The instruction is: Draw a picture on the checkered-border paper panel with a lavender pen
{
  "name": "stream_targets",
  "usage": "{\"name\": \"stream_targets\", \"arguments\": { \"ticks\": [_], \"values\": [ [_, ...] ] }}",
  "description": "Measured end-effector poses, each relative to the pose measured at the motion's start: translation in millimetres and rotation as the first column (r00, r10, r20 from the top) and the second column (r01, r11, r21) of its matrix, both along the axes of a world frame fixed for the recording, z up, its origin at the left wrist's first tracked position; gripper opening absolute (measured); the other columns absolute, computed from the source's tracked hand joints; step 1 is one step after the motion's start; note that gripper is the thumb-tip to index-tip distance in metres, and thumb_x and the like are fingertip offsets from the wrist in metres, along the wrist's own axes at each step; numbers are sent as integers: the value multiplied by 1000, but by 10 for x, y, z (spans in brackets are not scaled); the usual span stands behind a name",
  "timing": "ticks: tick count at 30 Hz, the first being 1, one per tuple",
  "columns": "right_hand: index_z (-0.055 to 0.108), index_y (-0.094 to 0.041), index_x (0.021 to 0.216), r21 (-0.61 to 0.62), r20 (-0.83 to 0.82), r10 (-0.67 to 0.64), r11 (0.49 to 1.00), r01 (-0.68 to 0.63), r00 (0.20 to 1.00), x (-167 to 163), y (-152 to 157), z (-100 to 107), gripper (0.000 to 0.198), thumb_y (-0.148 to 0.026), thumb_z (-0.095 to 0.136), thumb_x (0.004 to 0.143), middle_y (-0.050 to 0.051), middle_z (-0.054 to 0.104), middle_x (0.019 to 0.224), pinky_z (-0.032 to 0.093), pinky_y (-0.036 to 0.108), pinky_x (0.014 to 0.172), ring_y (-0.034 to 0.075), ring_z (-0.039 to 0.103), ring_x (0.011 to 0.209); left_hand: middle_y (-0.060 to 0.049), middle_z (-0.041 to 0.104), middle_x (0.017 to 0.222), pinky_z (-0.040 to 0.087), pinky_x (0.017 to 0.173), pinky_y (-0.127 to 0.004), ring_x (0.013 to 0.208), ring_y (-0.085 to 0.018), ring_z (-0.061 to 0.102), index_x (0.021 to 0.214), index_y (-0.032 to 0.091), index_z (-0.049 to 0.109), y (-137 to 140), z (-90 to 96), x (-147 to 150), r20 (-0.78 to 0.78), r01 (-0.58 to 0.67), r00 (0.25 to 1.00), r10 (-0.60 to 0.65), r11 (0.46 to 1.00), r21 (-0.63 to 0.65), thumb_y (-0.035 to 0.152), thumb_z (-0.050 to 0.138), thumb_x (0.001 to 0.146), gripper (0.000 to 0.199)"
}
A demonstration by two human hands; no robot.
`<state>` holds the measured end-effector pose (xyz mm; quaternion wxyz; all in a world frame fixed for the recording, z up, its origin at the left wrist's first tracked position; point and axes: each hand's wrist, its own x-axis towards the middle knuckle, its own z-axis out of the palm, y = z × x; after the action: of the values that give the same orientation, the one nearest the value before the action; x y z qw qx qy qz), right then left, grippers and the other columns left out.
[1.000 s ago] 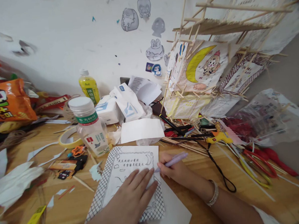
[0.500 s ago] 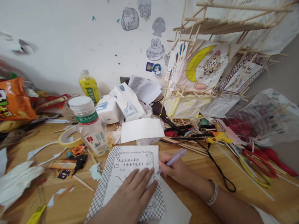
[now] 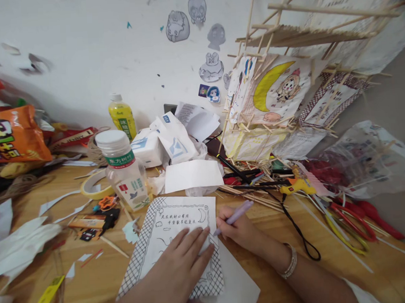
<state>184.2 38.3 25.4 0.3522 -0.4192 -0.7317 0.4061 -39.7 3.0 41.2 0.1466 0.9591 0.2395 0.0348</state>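
Observation:
A sheet of paper (image 3: 178, 206) with a crosshatched border, a drawn moon and handwritten characters lies on the table, partly over a plain white sheet (image 3: 238, 276). My left hand (image 3: 186, 256) rests flat across it, fingers extended, covering the middle of the drawing. At the paper's right edge, my right hand (image 3: 233, 226) grips a light purple pen (image 3: 240, 212), its tip at the sheet's right border. A bracelet circles my right wrist.
Behind the paper stand an empty plastic bottle (image 3: 127, 182), a yellow drink bottle (image 3: 121, 116) and tissue packs (image 3: 173, 139). Yellow tape (image 3: 95, 186) lies left. To the right are a yellow glue gun (image 3: 297, 186), scissors (image 3: 354, 225) and a stick-built model (image 3: 274, 89).
The view has shifted very slightly, so everything sits a little further right. Both hands and the pen hold nearly the same place on the paper.

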Motion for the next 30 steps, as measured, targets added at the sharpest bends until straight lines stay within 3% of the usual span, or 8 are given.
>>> {"name": "stream_targets", "arguments": {
  "ticks": [7,30],
  "values": [
    [38,-22,59,-20,-24,0,1000,0,1000,-8,12,8,27,-20,44,85,-5,41,57,32,24,52,11,40,53,-27,23,149,28,103,-66,137,-44,23,145,8,35,3,-24,-4,21,9,1000,-10,1000,3,66,37,92,79],
    [38,-22,58,-100,-46,-40,994,35,998,0,0,1,26,-19,45,83,-5,43,56,32,22,49,11,41,51,-22,26,150,27,105,-65,137,-42,25,144,12,37,5,-8,0,55,-10,998,11,1000,-6,65,43,91,76]
  ]
}}
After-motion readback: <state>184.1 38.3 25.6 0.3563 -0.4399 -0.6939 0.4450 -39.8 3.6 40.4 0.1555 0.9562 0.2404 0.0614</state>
